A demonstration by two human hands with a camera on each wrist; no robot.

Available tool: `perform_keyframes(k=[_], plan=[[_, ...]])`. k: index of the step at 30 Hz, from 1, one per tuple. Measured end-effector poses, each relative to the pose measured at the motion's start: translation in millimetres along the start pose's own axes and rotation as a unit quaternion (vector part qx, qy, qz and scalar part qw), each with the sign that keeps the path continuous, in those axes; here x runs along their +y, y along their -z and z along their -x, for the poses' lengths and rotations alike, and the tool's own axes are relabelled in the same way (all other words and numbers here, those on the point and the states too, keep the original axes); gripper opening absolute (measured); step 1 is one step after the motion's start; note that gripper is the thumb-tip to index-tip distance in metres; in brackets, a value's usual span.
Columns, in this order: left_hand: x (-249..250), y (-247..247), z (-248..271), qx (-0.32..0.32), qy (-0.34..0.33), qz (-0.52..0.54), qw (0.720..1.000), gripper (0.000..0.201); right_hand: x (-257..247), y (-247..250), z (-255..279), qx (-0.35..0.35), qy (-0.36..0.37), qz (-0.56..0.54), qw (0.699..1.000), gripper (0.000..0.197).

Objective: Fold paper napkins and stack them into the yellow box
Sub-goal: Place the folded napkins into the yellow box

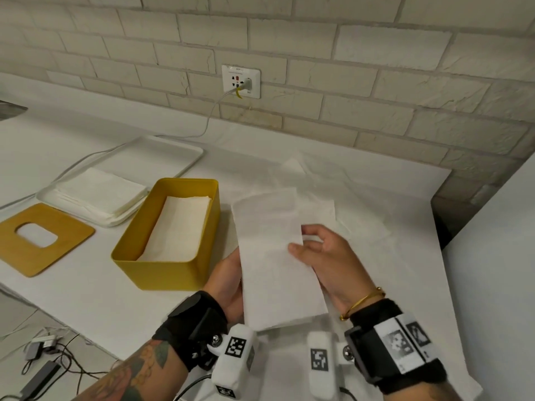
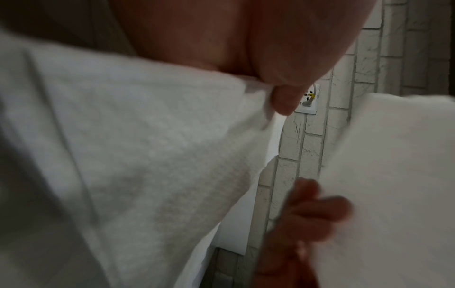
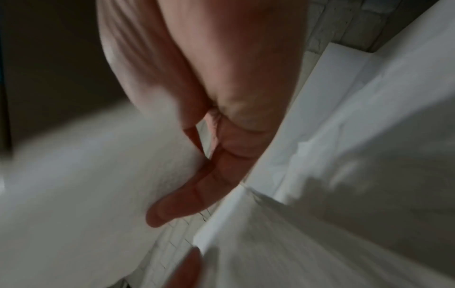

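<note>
I hold a folded white paper napkin (image 1: 272, 256) above the white counter, a long rectangle tilted slightly. My left hand (image 1: 228, 282) grips its lower left edge; in the left wrist view the thumb (image 2: 283, 101) pinches the napkin (image 2: 147, 146). My right hand (image 1: 321, 253) pinches the right edge, thumb on top and fingers behind; the right wrist view shows a finger (image 3: 197, 194) against the napkin (image 3: 86, 185). The yellow box (image 1: 162, 270) stands open to the left, with folded napkins (image 1: 179, 227) stacked inside.
A white tray (image 1: 185, 154) with a pile of unfolded napkins (image 1: 101, 189) sits behind the box. The wooden lid (image 1: 43, 256) with an oval slot lies at the left. Loose napkin sheets (image 1: 347, 221) lie under my hands. A brick wall with a socket (image 1: 241, 81) is behind.
</note>
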State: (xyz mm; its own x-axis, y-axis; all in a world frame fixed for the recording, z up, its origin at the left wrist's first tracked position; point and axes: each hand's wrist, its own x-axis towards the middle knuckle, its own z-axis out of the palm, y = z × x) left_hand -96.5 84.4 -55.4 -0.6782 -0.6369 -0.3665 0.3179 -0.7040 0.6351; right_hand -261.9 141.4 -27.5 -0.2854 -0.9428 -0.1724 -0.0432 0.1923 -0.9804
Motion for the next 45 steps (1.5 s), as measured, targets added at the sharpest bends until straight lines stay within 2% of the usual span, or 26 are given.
perform_keyframes(k=[4,6,19,23,25,29,32,34,35,37,39,40,42,45], plan=[[-2.2,8.2,-4.6,0.003,0.017,0.027,0.999,0.076,15.9,-1.3,-0.5,0.032,-0.025,0.013,0.999,0.027],[-4.2,7.6,-5.5,0.016,0.006,0.037,0.999,0.079,18.5,1.2,-1.2,0.041,-0.024,0.017,0.999,0.028],[-4.4,1.2,-3.8,0.036,-0.023,0.002,0.999,0.074,30.1,-2.5,-6.7,0.048,-0.034,0.057,0.997,0.036],[-5.9,-0.7,-3.1,0.042,-0.026,-0.034,0.998,0.051,27.8,-2.7,-5.3,0.051,-0.041,0.043,0.997,0.041],[-3.6,-0.5,-5.0,0.057,-0.033,-0.055,0.996,0.045,26.2,-4.0,-1.7,0.036,-0.05,0.028,0.998,0.052],[12.4,2.2,-10.8,0.093,-0.071,-0.066,0.991,0.047,32.6,-8.5,11.1,-0.036,-0.095,0.002,0.995,0.075],[26.4,2.8,-11.9,0.11,-0.114,-0.069,0.985,0.041,33.0,-3.1,20.5,-0.119,-0.135,0.009,0.984,0.073],[30.9,2.4,-11.2,0.11,-0.138,-0.067,0.982,0.035,27.2,7.2,21.3,-0.13,-0.14,0.036,0.981,0.068],[31.3,3.1,-10.7,0.111,-0.145,-0.065,0.981,0.032,23.8,13.9,19.1,-0.107,-0.135,0.035,0.984,0.062],[28.8,4.7,-7.7,0.119,-0.148,-0.065,0.98,0.027,20.3,29.1,9.7,-0.007,-0.125,-0.013,0.992,0.047],[23.7,8.4,-5.3,0.127,-0.142,-0.061,0.98,0.028,19.6,43.2,0.3,0.098,-0.12,-0.1,0.983,0.032],[21.1,9.2,-4.2,0.132,-0.139,-0.059,0.98,0.03,20.3,48.1,-2.4,0.129,-0.117,-0.141,0.975,0.027],[17.3,10.9,-3.3,0.137,-0.132,-0.058,0.98,0.028,24.7,53.3,-5.3,0.146,-0.114,-0.193,0.963,0.023],[14.7,15.0,-5.6,0.152,-0.112,-0.053,0.981,0.029,28.5,51.6,-8.0,0.136,-0.112,-0.247,0.953,0.023]])
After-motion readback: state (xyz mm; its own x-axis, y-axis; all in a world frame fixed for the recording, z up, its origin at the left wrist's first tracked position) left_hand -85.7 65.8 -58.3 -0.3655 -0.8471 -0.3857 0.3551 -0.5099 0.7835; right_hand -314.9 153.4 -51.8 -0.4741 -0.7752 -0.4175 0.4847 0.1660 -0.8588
